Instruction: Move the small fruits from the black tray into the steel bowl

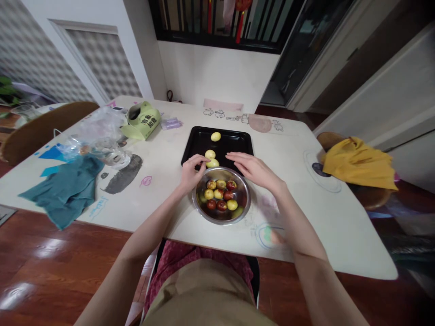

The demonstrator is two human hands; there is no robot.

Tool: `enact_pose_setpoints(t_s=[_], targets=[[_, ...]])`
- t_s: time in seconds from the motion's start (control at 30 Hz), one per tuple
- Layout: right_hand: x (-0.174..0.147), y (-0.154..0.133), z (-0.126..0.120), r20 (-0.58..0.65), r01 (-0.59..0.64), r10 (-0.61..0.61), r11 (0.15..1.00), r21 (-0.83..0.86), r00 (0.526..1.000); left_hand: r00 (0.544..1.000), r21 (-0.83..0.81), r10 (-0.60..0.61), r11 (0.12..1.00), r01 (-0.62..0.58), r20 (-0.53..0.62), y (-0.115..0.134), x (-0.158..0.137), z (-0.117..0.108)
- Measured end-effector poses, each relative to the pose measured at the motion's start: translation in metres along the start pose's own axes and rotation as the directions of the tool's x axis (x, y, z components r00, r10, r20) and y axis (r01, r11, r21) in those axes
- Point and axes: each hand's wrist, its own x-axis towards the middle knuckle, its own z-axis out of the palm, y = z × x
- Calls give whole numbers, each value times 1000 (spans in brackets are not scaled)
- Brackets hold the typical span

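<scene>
Round jujubes, yellow-green and red-brown, lie in a shiny steel bowl (247,195) near the table's front edge. Behind it, partly hidden by the bowl and my hands, is a black baking tray (234,135) with a few yellow-green jujubes on it. My left hand (193,172) is over the tray's near left side, thumb and forefinger curled at a yellow-green jujube (213,163) just above the bowl's far rim. A second jujube (210,154) lies right behind it, and another jujube (215,136) sits farther back. Fingers stretched out, my right hand (251,168) hovers over the tray's near right corner, holding nothing.
On the left of the white table (163,190) are a teal cloth (68,188), clear plastic packaging (102,127) and a green paper box (144,120). A yellow cloth (358,163) hangs over a chair at the right. A wall stands behind the table.
</scene>
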Motion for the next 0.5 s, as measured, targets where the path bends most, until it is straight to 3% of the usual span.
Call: enact_pose_setpoints(t_s=[0.3, 0.5], targets=[[72, 49, 41, -3, 28, -28, 998, 62, 1000, 996, 104, -16, 994, 25, -89, -26, 5, -3], [95, 62, 66, 140, 136, -150, 985, 105, 979, 999, 145, -11, 989, 17, -43, -34, 0, 2]])
